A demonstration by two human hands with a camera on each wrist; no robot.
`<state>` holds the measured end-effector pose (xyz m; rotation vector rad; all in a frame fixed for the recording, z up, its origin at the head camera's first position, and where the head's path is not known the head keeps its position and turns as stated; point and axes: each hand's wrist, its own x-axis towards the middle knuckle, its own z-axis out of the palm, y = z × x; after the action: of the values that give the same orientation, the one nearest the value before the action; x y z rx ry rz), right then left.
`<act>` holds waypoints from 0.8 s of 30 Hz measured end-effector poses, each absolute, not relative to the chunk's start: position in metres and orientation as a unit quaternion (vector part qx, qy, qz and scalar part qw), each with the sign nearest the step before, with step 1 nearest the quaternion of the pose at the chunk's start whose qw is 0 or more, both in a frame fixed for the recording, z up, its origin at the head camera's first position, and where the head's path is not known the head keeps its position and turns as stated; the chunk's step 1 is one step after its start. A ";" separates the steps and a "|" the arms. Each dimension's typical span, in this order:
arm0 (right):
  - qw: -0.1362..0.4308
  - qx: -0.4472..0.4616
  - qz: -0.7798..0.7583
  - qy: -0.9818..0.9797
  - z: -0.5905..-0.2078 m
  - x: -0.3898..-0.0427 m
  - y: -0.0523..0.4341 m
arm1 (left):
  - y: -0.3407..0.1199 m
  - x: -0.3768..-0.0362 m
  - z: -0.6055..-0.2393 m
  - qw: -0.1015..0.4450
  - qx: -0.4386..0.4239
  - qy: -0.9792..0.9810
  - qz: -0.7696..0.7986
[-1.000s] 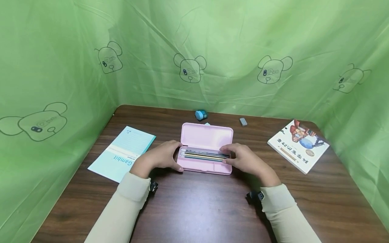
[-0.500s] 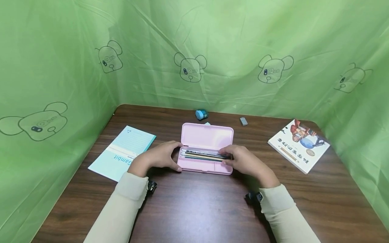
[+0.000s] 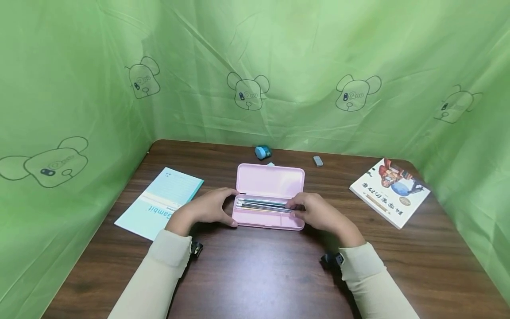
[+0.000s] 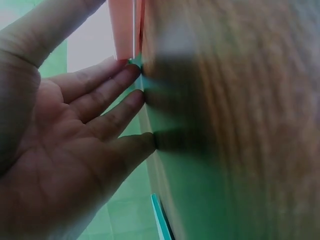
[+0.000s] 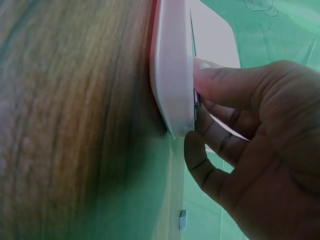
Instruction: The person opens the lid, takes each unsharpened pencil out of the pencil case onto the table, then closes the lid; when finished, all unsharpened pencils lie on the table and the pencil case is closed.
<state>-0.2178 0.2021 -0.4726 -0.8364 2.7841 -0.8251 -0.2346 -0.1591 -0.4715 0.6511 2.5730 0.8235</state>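
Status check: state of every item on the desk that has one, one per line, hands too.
Pencil case: open, lid up, lying flat on the table.
Pencils: lying side by side in the case.
Left hand: rests at the case's left end.
Right hand: fingers on the pencils' right ends; grip unclear.
Notebook: closed, flat.
Storybook: closed, flat.

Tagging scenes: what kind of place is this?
Likely a study desk in a staged recording booth: a wooden table with a pink pencil case, a notebook and a storybook, walled by green curtains.
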 end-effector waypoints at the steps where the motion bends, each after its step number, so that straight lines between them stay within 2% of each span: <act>1: 0.054 -0.280 -0.269 0.920 -0.473 -0.218 0.202 | -0.159 -0.234 -0.472 0.179 0.230 0.911 0.293; 12: 0.029 -0.275 -0.279 0.920 -0.464 -0.215 0.211 | -0.160 -0.230 -0.473 0.175 0.238 0.909 0.295; 19: -0.019 -0.163 -0.343 0.925 -0.438 -0.204 0.282 | -0.162 -0.232 -0.474 0.179 0.240 0.907 0.295; 24: -0.044 -0.082 -0.318 0.943 -0.439 -0.198 0.333 | -0.162 -0.234 -0.473 0.179 0.239 0.907 0.298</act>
<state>-0.1982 0.3330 -0.4393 -0.2652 3.0489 -1.0289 -0.2340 -0.1621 -0.4734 0.6746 2.5626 0.8429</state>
